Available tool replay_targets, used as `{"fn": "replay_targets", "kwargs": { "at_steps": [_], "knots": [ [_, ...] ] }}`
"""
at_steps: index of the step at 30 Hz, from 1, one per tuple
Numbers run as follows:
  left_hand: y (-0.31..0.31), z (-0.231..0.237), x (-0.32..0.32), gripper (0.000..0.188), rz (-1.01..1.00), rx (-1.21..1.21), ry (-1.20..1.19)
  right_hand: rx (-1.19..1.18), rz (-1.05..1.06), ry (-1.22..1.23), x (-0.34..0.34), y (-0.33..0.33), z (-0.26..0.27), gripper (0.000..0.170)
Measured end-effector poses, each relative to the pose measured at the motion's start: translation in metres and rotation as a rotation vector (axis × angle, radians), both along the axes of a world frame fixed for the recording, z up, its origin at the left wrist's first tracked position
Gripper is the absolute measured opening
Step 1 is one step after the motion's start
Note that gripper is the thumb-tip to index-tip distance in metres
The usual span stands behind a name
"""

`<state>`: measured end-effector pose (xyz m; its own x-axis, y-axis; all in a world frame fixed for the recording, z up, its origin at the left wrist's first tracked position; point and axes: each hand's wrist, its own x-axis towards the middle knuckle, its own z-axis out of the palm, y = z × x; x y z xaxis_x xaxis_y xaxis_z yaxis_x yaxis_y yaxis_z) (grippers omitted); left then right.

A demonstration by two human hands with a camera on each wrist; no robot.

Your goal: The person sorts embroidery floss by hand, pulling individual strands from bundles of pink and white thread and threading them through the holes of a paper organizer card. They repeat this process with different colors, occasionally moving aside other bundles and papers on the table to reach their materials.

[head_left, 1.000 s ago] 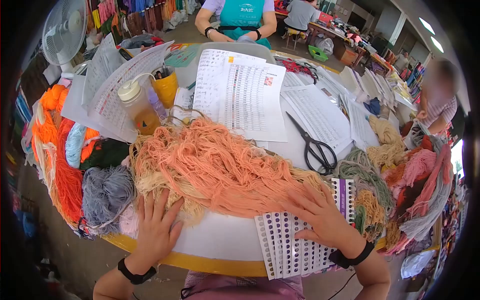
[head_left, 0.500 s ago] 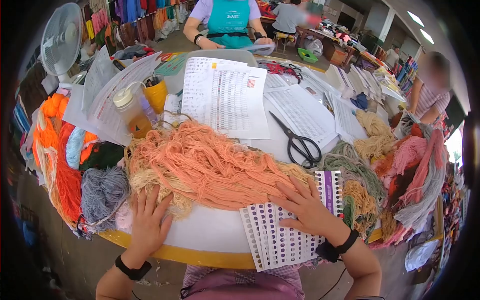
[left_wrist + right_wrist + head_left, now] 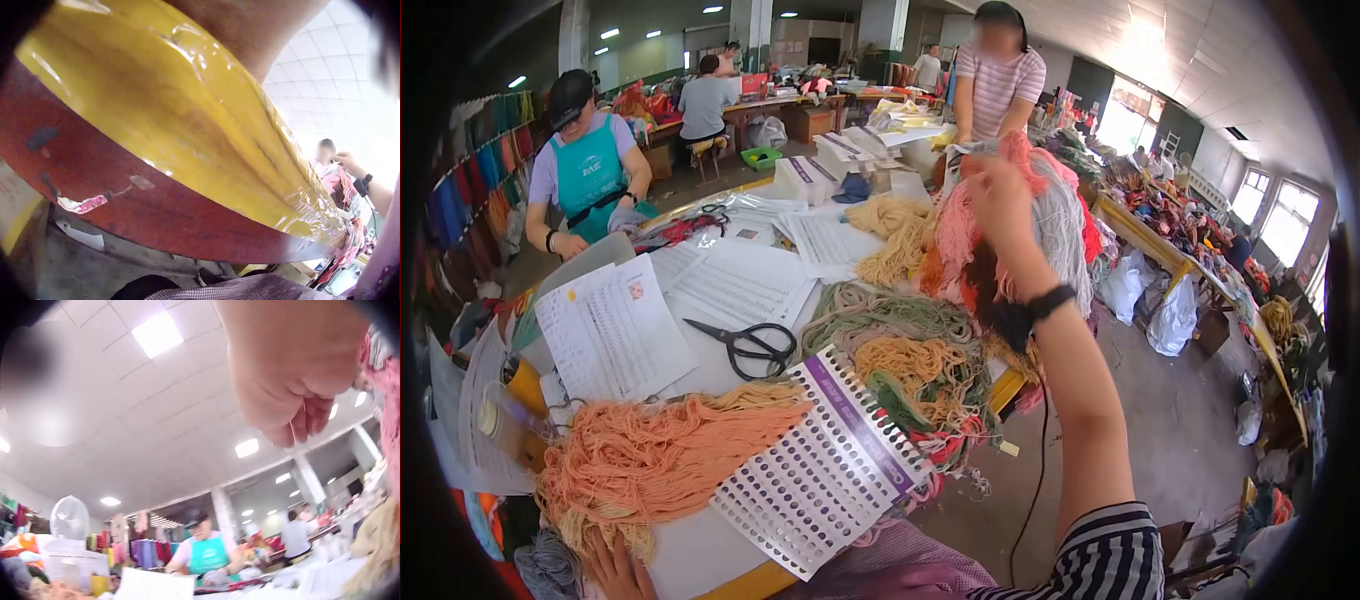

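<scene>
My left hand (image 3: 615, 570) lies with fingers stretched at the lower left in the head view, fingertips at the cream ends of a peach yarn bundle (image 3: 650, 455). My right hand (image 3: 1000, 210) is raised at the far right, overlapping a hank of pink yarn (image 3: 957, 225) on a pile of grey and red yarn. In the right wrist view the fingers (image 3: 300, 425) curl downward, with pink yarn (image 3: 390, 406) beside the hand; I cannot tell whether they pinch a strand. A punched thread card (image 3: 810, 470) with a purple band lies between the hands, overlapping the peach yarn.
Black scissors (image 3: 745, 347) rest near printed sheets (image 3: 735, 290). Green and tan yarn (image 3: 900, 330) is heaped by the yellow table edge (image 3: 1005, 390). A person in a striped shirt (image 3: 1000, 85) stands behind the pile; another in a teal apron (image 3: 590, 165) is across the table.
The head view has swung to the right. My right hand has left the thread card and peach yarn and gone up to the pink yarn. The left hand stays by the peach bundle.
</scene>
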<state>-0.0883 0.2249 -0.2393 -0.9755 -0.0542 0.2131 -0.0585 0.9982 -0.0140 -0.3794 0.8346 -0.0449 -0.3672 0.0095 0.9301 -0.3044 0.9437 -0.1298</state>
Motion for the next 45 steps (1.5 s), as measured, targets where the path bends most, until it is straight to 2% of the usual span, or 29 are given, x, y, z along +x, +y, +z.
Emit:
{"fn": "replay_targets", "kwargs": {
  "at_steps": [1,5,7,8,11,13,15,18,19,20,21,22,23,25,27,29,30,31,32,33,35,37,39,40,41,42,43,44,45],
  "knots": [
    [0.0,0.0,0.001,0.048,-0.006,0.018,0.002,0.034,-0.102,0.121,-0.013,0.024,0.015,0.019],
    [-0.001,-0.003,0.002,0.048,-0.014,0.015,0.03,-0.034,-0.259,0.056,-0.048,0.087,0.039,0.03],
    [-0.002,-0.004,0.003,0.048,-0.032,0.001,0.048,0.157,-0.641,-0.266,-0.043,0.095,0.035,0.049],
    [0.0,-0.004,0.003,0.048,-0.023,0.005,0.055,0.16,-0.634,-0.257,-0.037,0.098,0.033,0.049],
    [0.003,0.002,0.001,0.049,0.01,0.004,0.016,0.031,-0.683,-0.244,-0.016,0.105,0.028,0.061],
    [0.003,0.001,0.0,0.049,0.0,-0.011,0.023,-0.258,-0.829,-0.323,-0.015,0.116,0.027,0.065],
    [0.004,0.003,0.001,0.049,-0.003,-0.008,0.021,-0.252,-0.86,-0.317,-0.017,0.128,0.032,0.061],
    [-0.001,0.001,0.002,0.05,-0.003,-0.001,0.005,-0.522,-0.582,-0.365,-0.017,0.149,0.049,0.057],
    [-0.001,0.0,0.002,0.052,0.001,0.006,-0.015,-0.525,-0.577,-0.36,-0.024,0.167,0.049,0.057],
    [-0.001,0.0,0.002,0.052,0.007,0.004,-0.01,-0.613,-0.385,-0.258,-0.031,0.182,0.047,0.053],
    [0.002,0.002,0.002,0.045,-0.047,-0.075,0.114,-0.694,-0.19,-0.156,-0.038,0.195,0.048,0.05],
    [0.005,0.003,0.003,0.039,-0.102,-0.156,0.236,-0.936,-0.089,-0.175,-0.038,0.201,0.06,0.042],
    [0.007,0.005,0.004,0.039,-0.097,-0.156,0.235,-1.057,0.171,-0.043,-0.038,0.206,0.069,0.04],
    [0.013,0.006,0.005,0.05,0.064,0.218,0.004,-1.195,0.569,0.102,-0.027,0.217,0.093,0.035],
    [-0.004,-0.011,0.003,0.049,0.01,0.177,0.068,-1.088,0.822,0.108,-0.009,0.234,0.118,0.03],
    [-0.013,-0.011,0.001,0.049,-0.042,0.141,0.135,-0.905,1.048,0.119,0.034,0.201,0.143,0.027],
    [-0.012,0.001,-0.001,0.048,-0.006,0.054,0.274,-0.906,1.047,0.153,0.051,0.18,0.155,0.031],
    [-0.012,0.013,-0.001,0.046,0.034,-0.035,0.407,-0.816,1.114,0.064,0.072,0.157,0.16,0.033],
    [-0.008,0.027,-0.001,0.046,0.042,-0.03,0.403,-0.727,1.181,-0.026,0.094,0.131,0.16,0.035],
    [0.001,0.043,-0.001,0.037,0.075,0.021,0.447,-0.746,1.209,-0.052,0.116,0.094,0.155,0.039],
    [0.019,0.067,-0.002,0.032,0.126,0.069,0.484,-0.74,1.262,-0.128,0.152,0.028,0.132,0.048],
    [0.045,0.072,-0.01,0.026,-0.224,0.829,0.285,-0.739,1.222,-0.198,0.183,-0.031,0.097,0.059],
    [0.094,0.084,-0.009,0.031,-0.295,1.193,0.084,-0.914,1.339,-0.453,0.226,-0.094,0.052,0.059],
    [0.115,0.088,-0.007,0.038,-0.343,1.265,-0.054,-0.871,1.287,-0.584,0.239,-0.115,0.029,0.062],
    [0.131,0.085,-0.012,0.051,-0.624,1.22,-0.09,-0.787,1.335,-0.802,0.241,-0.113,-0.002,0.059],
    [0.145,0.072,-0.02,0.063,-0.785,1.455,-0.287,-0.634,1.314,-0.925,0.248,-0.131,-0.023,0.05],
    [0.161,0.081,-0.012,0.069,-0.85,1.636,-0.499,-0.731,1.434,-1.023,0.267,-0.166,-0.022,0.038],
    [0.176,0.079,-0.004,0.068,-0.867,1.959,-0.575,-0.727,1.645,-1.035,0.267,-0.188,-0.035,0.027],
    [0.179,0.079,0.001,0.068,-0.819,1.982,-0.528,-0.716,1.682,-1.082,0.263,-0.199,-0.049,0.027]
  ]
}}
